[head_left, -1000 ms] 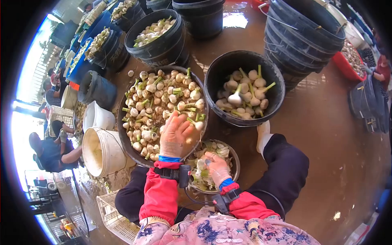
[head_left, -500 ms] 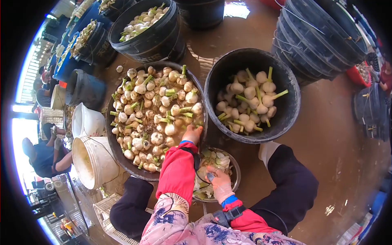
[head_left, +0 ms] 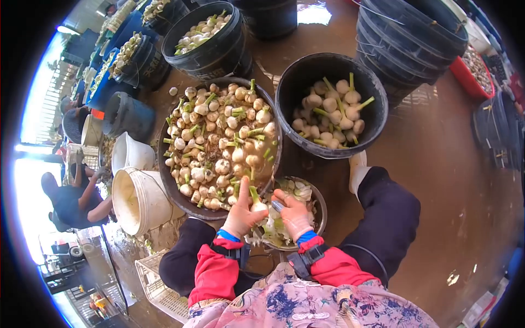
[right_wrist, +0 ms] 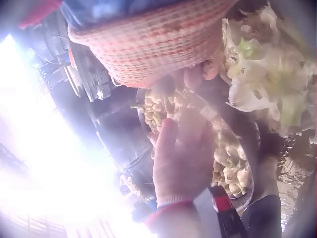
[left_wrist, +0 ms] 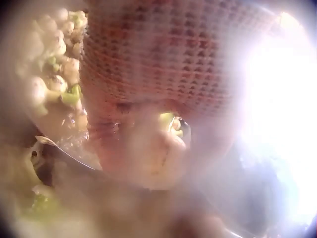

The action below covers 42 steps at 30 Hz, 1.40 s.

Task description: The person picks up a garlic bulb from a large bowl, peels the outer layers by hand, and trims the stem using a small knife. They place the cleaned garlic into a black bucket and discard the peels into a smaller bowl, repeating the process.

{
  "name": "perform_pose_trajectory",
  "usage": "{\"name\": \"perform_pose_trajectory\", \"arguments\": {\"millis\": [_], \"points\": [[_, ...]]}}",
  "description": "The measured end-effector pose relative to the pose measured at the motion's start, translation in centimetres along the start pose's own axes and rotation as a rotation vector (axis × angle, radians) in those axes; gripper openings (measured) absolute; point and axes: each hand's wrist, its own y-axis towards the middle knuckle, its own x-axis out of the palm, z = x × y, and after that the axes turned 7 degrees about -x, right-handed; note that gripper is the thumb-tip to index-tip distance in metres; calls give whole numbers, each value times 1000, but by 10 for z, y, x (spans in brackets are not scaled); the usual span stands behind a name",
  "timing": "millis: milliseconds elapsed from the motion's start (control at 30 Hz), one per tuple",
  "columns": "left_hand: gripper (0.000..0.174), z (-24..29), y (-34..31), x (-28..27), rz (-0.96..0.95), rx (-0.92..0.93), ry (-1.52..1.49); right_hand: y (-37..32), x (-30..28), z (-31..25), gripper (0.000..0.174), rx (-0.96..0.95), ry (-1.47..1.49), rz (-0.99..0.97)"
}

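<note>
Between thumb and fingers the left hand (head_left: 241, 215) holds a garlic bulb (head_left: 258, 206) with a green stem, at the near rim of a wide dark tub (head_left: 188, 209) of garlic bulbs in water. Just right of it, the right hand (head_left: 294, 215) has its fingers curled, with a small grey thing (head_left: 278, 206) at the thumb; whether that is a tool or a thumb cover I cannot tell. Below both hands sits a metal bowl (head_left: 322, 210) of peeled skins. The left wrist view is blurred, showing the gloved left hand (left_wrist: 163, 64) close to a pale bulb (left_wrist: 166, 166).
A black bucket (head_left: 377, 131) with cleaner garlic stands beyond the right hand. Stacked black buckets (head_left: 404, 49) are at the upper right. White buckets (head_left: 147, 202) stand left of the tub, above a plastic crate (head_left: 158, 290). Another person (head_left: 76, 202) works at the far left.
The left hand reached into the tub half a second ago; it has come back toward the body with a garlic bulb, beside the right hand. The right hand has stayed over the bowl.
</note>
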Motion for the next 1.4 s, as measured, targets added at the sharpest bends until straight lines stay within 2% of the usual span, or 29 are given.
{"name": "perform_pose_trajectory", "arguments": {"millis": [33,67,100,133,200,300,333,500,567,733,767,800,833,867,900,933,967,1033,1100,1133,1200,1233,1267,1333,1367,1400], "points": [[105,-6,-9,1,-12,-12,95,-4,5,-3,41,15,-21,-62],[100,-8,-15,7,49,98,236,-9,7,-3,41,30,-42,-124],[95,-8,-21,11,92,97,432,-12,8,1,42,23,-2,-204],[92,-9,-27,16,135,94,625,-15,8,2,42,15,-2,-206],[85,-4,-37,35,192,129,674,-20,5,4,44,-145,-576,-211],[81,3,-49,67,384,-105,1115,-27,7,3,44,-172,-758,-137],[81,5,-50,69,389,-97,1116,-28,8,1,43,-171,-842,-96],[80,12,-59,64,379,-40,1025,-35,11,-17,54,-98,-777,-122],[79,14,-62,64,390,10,977,-37,15,-29,51,35,-824,-109],[80,9,-56,69,470,222,1049,-26,2,-8,37,-39,-688,18],[79,10,-54,66,500,273,894,-23,-1,-8,28,-78,-575,-28],[74,6,-51,60,490,359,581,-21,-5,-9,20,-115,-463,-73],[69,4,-50,49,286,165,6,-19,-9,-9,23,-111,-341,-135],[64,7,-51,40,67,-34,-558,-22,-7,-18,23,-113,-340,-139],[53,12,-55,36,11,-92,-964,-29,-1,-33,26,-57,-8,-224],[46,17,-58,31,-63,-119,-1073,-33,2,-43,29,2,325,-305],[44,17,-59,28,-83,-117,-1107,-35,1,-48,33,-14,278,-414],[43,14,-63,26,-103,-123,-1140,-40,3,-53,33,28,352,-421],[54,9,-66,28,27,-64,-1006,-41,3,-50,33,119,402,-425],[54,5,-68,30,28,-63,-1008,-39,3,-43,33,120,400,-427],[69,2,-74,39,226,117,-295,-39,3,-38,37,139,198,-437],[76,1,-76,45,321,168,-149,-42,2,-35,35,179,272,-387],[76,0,-77,41,323,167,-149,-42,1,-30,35,180,271,-388],[74,1,-74,30,267,66,-365,-40,-2,-22,26,26,-88,-481],[78,15,-73,28,300,-6,-445,-49,5,-33,21,-57,-258,-468],[78,10,-57,23,368,18,-542,-52,5,-37,21,-56,-263,-471]]}}
